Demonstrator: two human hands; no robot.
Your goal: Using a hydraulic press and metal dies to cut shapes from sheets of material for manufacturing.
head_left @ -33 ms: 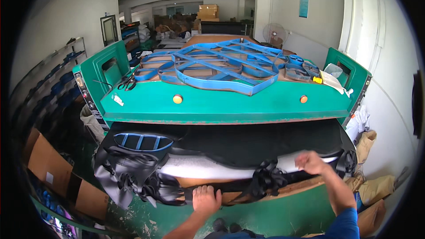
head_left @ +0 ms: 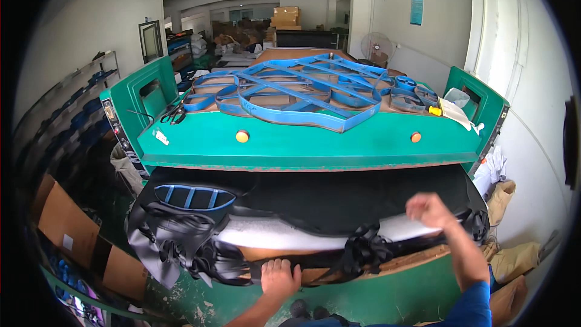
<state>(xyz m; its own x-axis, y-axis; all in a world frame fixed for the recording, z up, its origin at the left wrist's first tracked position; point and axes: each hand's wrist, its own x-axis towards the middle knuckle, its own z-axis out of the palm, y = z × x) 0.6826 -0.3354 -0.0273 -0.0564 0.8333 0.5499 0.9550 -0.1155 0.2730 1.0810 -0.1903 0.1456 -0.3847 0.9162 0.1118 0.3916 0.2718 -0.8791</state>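
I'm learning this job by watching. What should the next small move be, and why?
Perhaps lower the right hand to the front edge of the black sheet and feel whether it lies flat: that edge runs wavy along the white material, the hand appears close to it, and the left hand rests near the wooden bench edge.

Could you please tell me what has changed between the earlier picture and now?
The right hand has moved slightly up in the picture, away from the person. The left hand and the small blue frame sit very slightly lower in the picture. No visible taking hold or letting go. The left hand stays on the front edge; the green machine looks unchanged.
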